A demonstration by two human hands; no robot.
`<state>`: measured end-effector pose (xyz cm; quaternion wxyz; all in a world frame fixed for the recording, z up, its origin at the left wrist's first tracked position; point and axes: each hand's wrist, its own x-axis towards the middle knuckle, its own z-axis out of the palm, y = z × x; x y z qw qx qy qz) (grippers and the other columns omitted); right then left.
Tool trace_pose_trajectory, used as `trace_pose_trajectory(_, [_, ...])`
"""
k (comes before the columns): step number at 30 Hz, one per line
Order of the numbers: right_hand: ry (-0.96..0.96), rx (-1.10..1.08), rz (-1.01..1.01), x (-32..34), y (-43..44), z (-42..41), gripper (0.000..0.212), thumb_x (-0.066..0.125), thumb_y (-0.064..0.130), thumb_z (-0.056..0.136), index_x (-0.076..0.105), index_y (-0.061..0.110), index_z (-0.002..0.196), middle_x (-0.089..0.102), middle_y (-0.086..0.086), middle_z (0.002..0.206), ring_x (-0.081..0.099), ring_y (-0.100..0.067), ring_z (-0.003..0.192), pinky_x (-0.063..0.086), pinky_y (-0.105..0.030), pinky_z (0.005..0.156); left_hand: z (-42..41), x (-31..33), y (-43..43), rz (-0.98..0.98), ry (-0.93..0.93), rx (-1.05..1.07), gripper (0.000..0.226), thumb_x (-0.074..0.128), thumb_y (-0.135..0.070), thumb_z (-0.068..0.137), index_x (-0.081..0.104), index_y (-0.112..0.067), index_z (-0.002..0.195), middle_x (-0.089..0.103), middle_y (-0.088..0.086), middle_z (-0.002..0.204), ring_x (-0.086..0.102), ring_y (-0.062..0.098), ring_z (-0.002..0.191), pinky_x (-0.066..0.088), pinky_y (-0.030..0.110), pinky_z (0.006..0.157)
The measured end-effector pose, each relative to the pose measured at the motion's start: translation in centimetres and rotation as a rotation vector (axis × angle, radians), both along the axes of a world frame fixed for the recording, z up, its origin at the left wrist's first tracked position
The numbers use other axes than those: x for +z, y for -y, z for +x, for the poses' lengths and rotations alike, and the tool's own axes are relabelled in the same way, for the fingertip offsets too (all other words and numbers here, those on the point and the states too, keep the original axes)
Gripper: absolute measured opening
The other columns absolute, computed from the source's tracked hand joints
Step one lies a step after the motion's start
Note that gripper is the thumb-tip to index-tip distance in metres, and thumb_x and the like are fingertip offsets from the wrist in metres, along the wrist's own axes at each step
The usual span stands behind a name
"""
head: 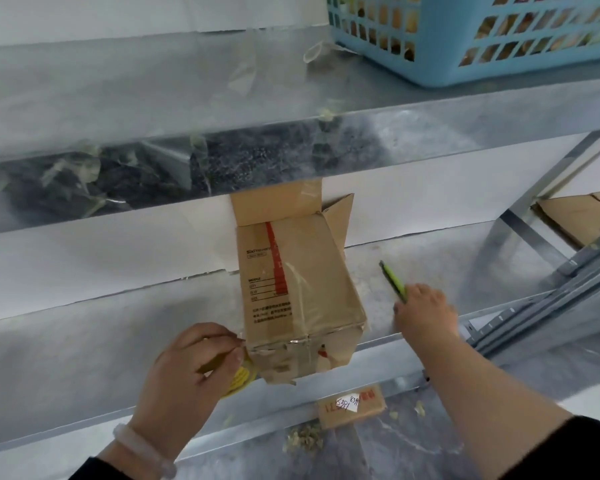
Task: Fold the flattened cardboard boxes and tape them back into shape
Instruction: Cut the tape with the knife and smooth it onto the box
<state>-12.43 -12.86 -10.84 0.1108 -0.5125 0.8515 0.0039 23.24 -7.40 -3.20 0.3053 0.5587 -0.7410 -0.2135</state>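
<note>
Pale bracelet (142,445) at the wrist, the left hand (191,365) grips a yellow tape roll (239,379), largely hidden by fingers, against the near left corner of the glossy-taped brown cardboard box (298,282). That box lies on the galvanized metal shelf (84,358), far flaps open. Just right, the right hand (425,311) clasps a green utility knife (394,280), handle hidden; a blue lattice basket (482,39) sits above, cut off.
</note>
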Motion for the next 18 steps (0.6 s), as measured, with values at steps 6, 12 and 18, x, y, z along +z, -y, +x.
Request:
trace_pose_trajectory(6, [0.099,-0.020,-0.070,-0.4,-1.0,1.1,0.021,0.043,0.009,0.097,0.052,0.003,0.115,0.053,-0.012,0.111,0.049,-0.022,0.089,0.049,-0.037,0.078,0.0,0.1,-0.1,-0.026,-0.002,-0.001,0.008,0.074,-0.020,0.081,0.077,-0.028,0.082,0.060,-0.027,0.092,0.057,-0.010,0.088,0.037,-0.002,0.074])
trace_pose_trajectory(12, [0.566,-0.270,-0.656,5.4,-8.9,6.5,0.022,0.036,0.027,0.103,0.052,0.021,0.117,0.058,0.011,0.076,0.054,-0.007,0.064,0.035,-0.027,0.051,0.3,0.0,-0.2,-0.014,-0.032,-0.030,0.013,0.065,-0.033,0.082,0.077,-0.029,0.088,0.060,-0.025,0.093,0.058,-0.007,0.090,0.038,0.001,0.078])
trace_pose_trajectory(18, [0.552,0.365,-0.569,11.2,-16.4,14.9,0.052,0.042,0.033,0.096,0.030,0.062,0.137,0.057,0.025,0.093,0.060,0.000,0.081,0.047,-0.018,0.055,0.6,-0.4,0.0,-0.013,-0.101,-0.041,0.011,0.074,-0.027,0.082,0.076,-0.029,0.093,0.063,-0.023,0.093,0.056,-0.009,0.094,0.037,0.001,0.081])
